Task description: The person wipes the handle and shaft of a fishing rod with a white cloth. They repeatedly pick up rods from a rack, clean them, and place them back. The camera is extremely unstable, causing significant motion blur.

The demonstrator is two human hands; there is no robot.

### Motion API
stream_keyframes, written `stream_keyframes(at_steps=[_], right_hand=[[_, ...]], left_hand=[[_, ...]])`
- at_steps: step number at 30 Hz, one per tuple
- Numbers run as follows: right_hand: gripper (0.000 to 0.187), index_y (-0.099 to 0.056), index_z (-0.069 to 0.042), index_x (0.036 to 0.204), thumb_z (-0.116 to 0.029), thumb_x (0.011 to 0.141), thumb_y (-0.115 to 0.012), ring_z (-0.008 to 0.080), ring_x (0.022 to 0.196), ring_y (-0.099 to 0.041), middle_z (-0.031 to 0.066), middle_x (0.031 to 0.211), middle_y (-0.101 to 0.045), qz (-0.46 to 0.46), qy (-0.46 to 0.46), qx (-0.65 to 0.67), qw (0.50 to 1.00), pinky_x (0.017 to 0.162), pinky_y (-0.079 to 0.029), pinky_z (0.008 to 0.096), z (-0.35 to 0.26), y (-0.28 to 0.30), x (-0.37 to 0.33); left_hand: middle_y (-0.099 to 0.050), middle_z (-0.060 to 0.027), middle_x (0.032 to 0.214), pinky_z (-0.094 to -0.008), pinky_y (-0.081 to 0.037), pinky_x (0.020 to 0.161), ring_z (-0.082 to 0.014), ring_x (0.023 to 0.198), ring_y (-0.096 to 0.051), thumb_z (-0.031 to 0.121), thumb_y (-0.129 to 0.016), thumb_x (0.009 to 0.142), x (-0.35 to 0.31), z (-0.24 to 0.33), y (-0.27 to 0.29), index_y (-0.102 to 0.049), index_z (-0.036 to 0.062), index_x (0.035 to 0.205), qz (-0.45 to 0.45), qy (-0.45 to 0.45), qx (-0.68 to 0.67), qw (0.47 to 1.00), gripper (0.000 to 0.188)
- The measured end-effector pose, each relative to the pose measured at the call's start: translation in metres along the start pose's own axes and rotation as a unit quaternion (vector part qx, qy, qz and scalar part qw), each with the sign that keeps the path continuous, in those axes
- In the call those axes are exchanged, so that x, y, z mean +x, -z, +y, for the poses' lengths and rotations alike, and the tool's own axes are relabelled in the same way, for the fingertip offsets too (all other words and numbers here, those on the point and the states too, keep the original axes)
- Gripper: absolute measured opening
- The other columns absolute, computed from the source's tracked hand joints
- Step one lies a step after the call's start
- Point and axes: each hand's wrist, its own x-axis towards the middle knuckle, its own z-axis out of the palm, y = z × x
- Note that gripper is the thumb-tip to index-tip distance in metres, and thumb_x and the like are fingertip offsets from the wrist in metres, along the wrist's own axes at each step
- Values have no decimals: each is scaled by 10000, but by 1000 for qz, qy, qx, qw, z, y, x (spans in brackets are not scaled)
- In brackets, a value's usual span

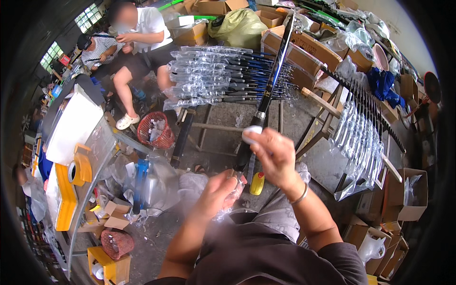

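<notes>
Indoors, cluttered: grey floor (228, 115), cardboard boxes (304, 58) | left hand (216, 194) clamped on rod (270, 88) | right hand (276, 154) pinching white wad (252, 135)

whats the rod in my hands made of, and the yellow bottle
Rod: glossy and dark, perhaps carbon fibre or fibreglass, given its slim, shiny look; its silvery band looks metallic. Yellow bottle: probably smooth plastic, given its bright colour and rounded edges.

Grey floor (229, 115), pale wall (403, 29), bright windows (88, 19).
</notes>
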Motion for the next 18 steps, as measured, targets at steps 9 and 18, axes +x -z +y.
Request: stream_keyframes(at_steps=[9,18], right_hand=[[291,-641,-5,1048,27,760,-664,187,484,-464,87,621,-483,-4,9,-36,999,442,-384,297,0,9,20],[277,-634,-39,1022,-14,750,-681,202,487,-500,61,616,-486,-9,61,-102,993,414,-415,324,-8,11,13]], left_hand=[[-476,42,717,-169,-321,464,-12,557,-386,241,-493,964,-2,1,-12,-506,41,1034,78,-59,108,989,212],[-521,12,644,-231,-361,484,-67,532,-441,273,-571,926,8,1,-15,-546,10,941,194,-196,349,896,265]])
